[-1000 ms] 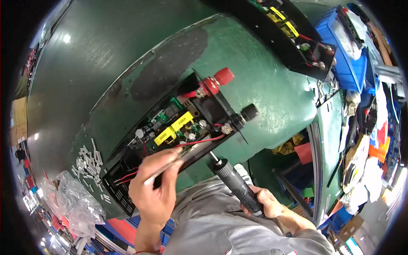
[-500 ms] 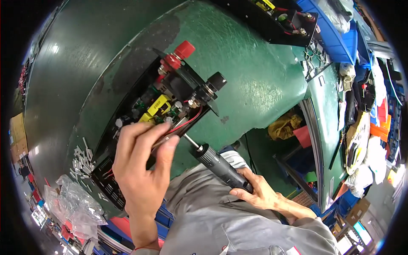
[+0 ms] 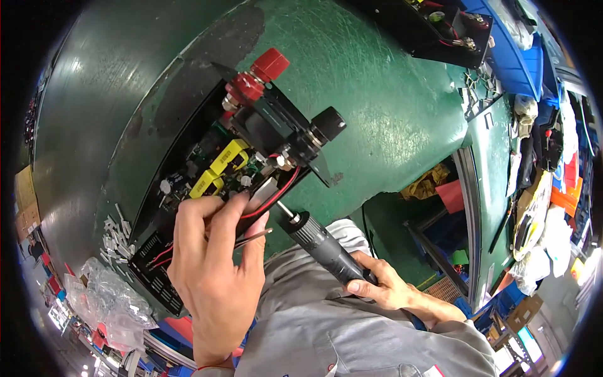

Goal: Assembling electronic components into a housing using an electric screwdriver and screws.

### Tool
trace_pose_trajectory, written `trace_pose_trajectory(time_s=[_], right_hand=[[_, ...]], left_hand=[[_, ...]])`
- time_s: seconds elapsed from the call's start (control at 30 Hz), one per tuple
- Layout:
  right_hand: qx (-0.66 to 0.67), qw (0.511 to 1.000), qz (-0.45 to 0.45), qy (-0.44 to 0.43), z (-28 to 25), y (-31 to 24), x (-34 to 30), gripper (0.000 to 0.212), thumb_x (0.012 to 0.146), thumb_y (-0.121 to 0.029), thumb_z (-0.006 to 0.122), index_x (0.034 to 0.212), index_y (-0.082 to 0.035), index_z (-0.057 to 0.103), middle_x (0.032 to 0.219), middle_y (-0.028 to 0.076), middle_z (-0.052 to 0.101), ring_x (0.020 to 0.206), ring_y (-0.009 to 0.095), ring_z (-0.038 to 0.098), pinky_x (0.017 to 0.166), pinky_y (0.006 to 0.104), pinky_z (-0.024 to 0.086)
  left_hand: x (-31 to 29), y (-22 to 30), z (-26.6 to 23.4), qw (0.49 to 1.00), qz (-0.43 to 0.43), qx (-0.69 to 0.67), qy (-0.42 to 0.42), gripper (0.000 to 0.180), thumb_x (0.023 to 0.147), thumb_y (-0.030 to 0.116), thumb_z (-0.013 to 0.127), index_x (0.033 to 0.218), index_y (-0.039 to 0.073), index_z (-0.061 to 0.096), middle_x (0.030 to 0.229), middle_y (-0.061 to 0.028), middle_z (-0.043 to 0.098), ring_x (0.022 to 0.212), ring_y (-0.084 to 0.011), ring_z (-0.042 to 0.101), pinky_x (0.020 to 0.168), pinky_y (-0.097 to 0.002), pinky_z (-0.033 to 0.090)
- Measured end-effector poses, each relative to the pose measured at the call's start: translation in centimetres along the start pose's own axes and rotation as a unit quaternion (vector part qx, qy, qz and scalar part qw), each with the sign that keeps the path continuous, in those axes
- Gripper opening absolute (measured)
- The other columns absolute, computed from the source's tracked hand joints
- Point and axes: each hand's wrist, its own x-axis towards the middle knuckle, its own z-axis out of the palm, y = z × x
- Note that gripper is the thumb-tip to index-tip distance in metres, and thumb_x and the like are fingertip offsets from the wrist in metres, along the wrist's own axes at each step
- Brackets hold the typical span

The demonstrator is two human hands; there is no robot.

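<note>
A long black housing lies open and aslant on a green bench, its slotted end at lower left, its terminal panel at upper right. A red binding post and a black binding post jut from the panel; two yellow blocks sit on the circuitry inside. A red wire curves down from near the black post. A slim metal rod slants from the left hand, while a black cylindrical screwdriver, gripped in the right hand, tilts its bit toward the near side.
</note>
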Motion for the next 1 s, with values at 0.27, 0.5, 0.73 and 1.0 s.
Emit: trace_pose_trajectory(time_s=[0.27,0.5,0.73,1.0], right_hand=[[-0.021,1.0,-0.002,0.019,0.3,-1.6,-0.2,0.049,0.095,-0.037,0.071,0.123,0.001,0.056,0.087,0.005,0.064,0.076,0.012,0.055,0.066,0.0291,0.044],[0.066,0.996,0.061,-0.026,-0.1,-0.3,-0.1,0.064,0.093,-0.053,0.068,0.121,0.004,0.056,0.094,0.007,0.065,0.085,0.014,0.058,0.076,0.0291,0.045],[0.082,0.993,0.04,-0.078,-0.9,0.5,0.0,0.065,0.098,-0.055,0.058,0.125,0.004,0.055,0.097,0.009,0.066,0.088,0.017,0.06,0.08,0.0315,0.047],[0.136,0.987,0.071,-0.053,-0.2,1.8,-0.6,0.105,0.093,-0.084,0.02,0.13,0.008,0.054,0.097,0.014,0.068,0.084,0.018,0.062,0.079,0.0307,0.046]], left_hand=[[0.9,0.6,-0.9,0.996,0.021,0.058,-0.07,0.033,0.079,0.004,0.074,0.11,-0.002,0.068,0.101,-0.0102,0.055,0.089,-0.0282,0.062,0.066,-0.0383,0.052],[1.6,1.8,-1.7,0.987,-0.042,0.084,-0.129,0.028,0.087,0.01,0.074,0.113,0.004,0.068,0.108,-0.0108,0.064,0.094,-0.0301,0.067,0.07,-0.0365,0.058],[3.6,2.2,-3.0,0.957,-0.205,-0.052,-0.198,0.038,0.081,0.006,0.072,0.118,0.005,0.063,0.107,-0.0132,0.057,0.095,-0.0331,0.063,0.072,-0.0378,0.056],[2.7,0.8,-2.1,0.985,0.023,0.094,-0.144,0.032,0.082,0.004,0.07,0.113,0.0,0.064,0.106,-0.0132,0.058,0.092,-0.0313,0.063,0.063,-0.0339,0.057]])
